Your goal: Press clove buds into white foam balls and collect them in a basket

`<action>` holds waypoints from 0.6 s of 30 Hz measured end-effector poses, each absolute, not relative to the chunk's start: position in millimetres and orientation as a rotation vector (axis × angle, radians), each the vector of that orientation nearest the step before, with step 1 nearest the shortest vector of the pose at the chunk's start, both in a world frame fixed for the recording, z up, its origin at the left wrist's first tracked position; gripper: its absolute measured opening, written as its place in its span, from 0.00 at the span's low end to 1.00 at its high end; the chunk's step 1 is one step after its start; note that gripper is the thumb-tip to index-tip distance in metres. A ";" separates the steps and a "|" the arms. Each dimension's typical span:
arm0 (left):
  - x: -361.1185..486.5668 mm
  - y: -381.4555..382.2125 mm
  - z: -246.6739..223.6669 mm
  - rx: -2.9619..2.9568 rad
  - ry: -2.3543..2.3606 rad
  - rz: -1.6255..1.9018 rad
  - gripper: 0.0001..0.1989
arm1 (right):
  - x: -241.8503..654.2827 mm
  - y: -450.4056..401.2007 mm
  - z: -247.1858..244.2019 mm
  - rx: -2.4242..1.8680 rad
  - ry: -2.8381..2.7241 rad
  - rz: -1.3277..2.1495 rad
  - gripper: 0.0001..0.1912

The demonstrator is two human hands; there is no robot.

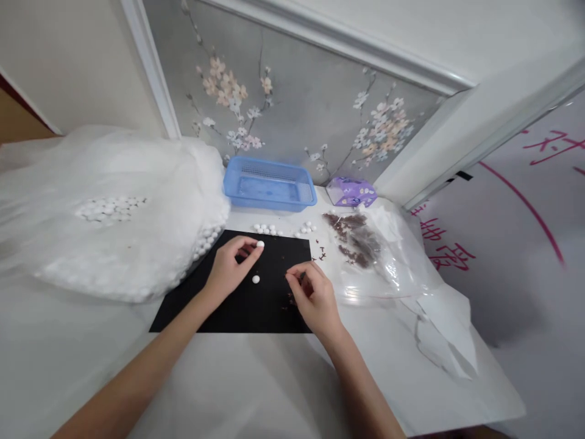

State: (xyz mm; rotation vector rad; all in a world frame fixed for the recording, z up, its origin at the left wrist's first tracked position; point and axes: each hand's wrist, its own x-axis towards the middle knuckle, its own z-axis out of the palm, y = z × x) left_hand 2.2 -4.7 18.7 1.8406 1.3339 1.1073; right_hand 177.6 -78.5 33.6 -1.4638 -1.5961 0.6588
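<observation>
Bead [260,244] pinched above black mat [237,317]

Left hand [231,271] pinching that white bead between thumb and forefinger. Right hand [315,302] with fingertips pressed together on a tiny dark piece [301,277], too small to identify. Second bead [256,279] on the mat between both hands. Past the mat's top edge, small white beads [267,229], blue plastic basket [269,183], and brown bits [351,241] in a clear plastic bag [388,268].

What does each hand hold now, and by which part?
The left hand pinches a small white bead at its edge between fingertips; the right hand pinches a small dark piece, its held part hidden.
</observation>
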 end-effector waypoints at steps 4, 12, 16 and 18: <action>16.8 -40.9 24.0 1.347 1.058 1.050 0.14 | 173.7 -81.0 37.1 -1.353 -1.339 0.991 0.06; 23.7 -60.0 22.3 1.206 0.934 0.931 0.18 | 169.7 -88.0 35.2 -1.067 -1.036 1.442 0.07; 21.0 -61.8 22.1 1.314 0.964 0.902 0.19 | 167.6 -88.9 35.8 -1.075 -1.063 1.449 0.07; 20.8 -62.4 21.8 1.352 0.971 0.899 0.19 | 166.6 -88.9 36.9 -1.085 -1.077 1.434 0.07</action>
